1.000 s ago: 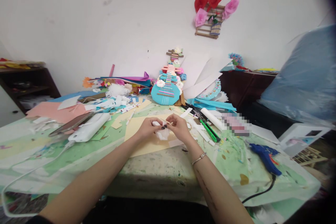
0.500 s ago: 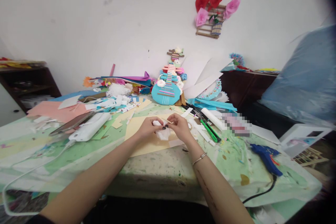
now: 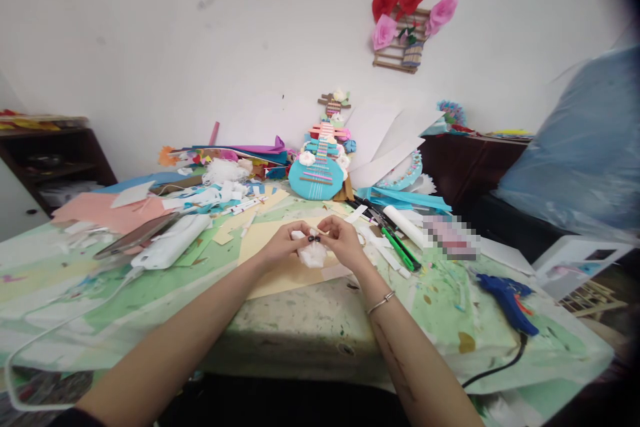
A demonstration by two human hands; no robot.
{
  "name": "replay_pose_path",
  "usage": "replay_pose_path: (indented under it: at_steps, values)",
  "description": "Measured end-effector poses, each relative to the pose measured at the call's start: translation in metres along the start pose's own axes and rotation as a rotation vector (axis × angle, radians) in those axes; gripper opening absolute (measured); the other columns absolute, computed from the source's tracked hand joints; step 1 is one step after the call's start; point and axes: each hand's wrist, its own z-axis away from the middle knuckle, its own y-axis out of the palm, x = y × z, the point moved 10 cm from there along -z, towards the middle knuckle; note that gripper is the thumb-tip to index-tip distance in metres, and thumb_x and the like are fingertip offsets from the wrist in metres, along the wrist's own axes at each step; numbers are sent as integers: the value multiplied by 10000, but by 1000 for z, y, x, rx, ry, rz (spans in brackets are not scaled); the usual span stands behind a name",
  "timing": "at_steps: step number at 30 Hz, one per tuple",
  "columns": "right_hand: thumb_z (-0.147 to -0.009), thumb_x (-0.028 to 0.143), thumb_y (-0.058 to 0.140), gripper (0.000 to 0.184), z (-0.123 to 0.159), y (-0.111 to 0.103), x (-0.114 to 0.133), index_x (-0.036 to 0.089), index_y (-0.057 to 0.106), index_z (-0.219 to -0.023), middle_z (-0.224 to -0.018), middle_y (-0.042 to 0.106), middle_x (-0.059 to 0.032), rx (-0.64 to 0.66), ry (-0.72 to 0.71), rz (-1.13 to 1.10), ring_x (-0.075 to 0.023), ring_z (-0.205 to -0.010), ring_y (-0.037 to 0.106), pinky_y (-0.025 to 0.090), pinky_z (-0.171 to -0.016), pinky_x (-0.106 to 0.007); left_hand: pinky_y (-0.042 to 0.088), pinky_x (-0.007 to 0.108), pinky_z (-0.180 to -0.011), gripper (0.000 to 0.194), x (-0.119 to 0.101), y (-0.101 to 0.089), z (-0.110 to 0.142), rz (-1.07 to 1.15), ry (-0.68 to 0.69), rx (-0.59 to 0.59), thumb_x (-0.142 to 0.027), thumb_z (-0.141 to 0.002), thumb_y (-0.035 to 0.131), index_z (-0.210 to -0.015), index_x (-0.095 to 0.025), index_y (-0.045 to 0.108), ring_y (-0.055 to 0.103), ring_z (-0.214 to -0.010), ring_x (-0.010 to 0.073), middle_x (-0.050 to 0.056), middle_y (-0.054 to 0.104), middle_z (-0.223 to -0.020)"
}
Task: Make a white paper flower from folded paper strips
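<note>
A piece of soft white paper (image 3: 312,256), gathered and ruffled, hangs between my two hands above a cream sheet (image 3: 265,282). My left hand (image 3: 281,245) pinches it from the left side. From the right, my right hand (image 3: 344,241) pinches its upper edge, wearing a silver bracelet at the wrist. Both thumbs press close together at the top of the paper, their dark nails almost touching. The fingertips behind the paper are partly hidden. White paper strips (image 3: 384,248) lie just right of my right hand.
A blue glue gun (image 3: 510,300) with a black cord lies at the right. Green-handled cutters or pens (image 3: 397,250) lie nearer. At left are a white power bank (image 3: 173,242) with cable and a phone (image 3: 133,237). A turquoise paper instrument (image 3: 316,180) stands at the back.
My thumbs have come level with each other on the white paper, and its lower part has shifted slightly. My arms have hardly moved.
</note>
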Motion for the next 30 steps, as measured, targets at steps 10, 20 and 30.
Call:
replay_pose_path:
  at_steps: [10,20,30]
  values:
    - [-676,264,592,146,0,-3,4,188,565,-797,-725,593,11,-23,-21,59,-71,-486,423,314,-452,-200,377,205,-553,281,-8,-13,-2,-104,72,-115,-389,-663,668,-691,-133,555,510,-574,106,-5,571,-648]
    - [-710,289,583,139,1,-2,2,190,584,-808,-744,610,3,-25,-39,162,-82,-520,451,342,-490,-206,403,215,-571,212,-18,-16,0,-391,172,-183,-351,-687,631,-713,-144,593,532,-627,127,4,594,-683]
    - [-692,241,565,172,0,-6,3,197,578,-858,-729,581,13,-46,-20,95,-78,-502,426,339,-486,-203,427,238,-629,207,-16,-15,-1,-184,142,-154,-287,-610,708,-670,-134,582,556,-644,129,6,603,-671]
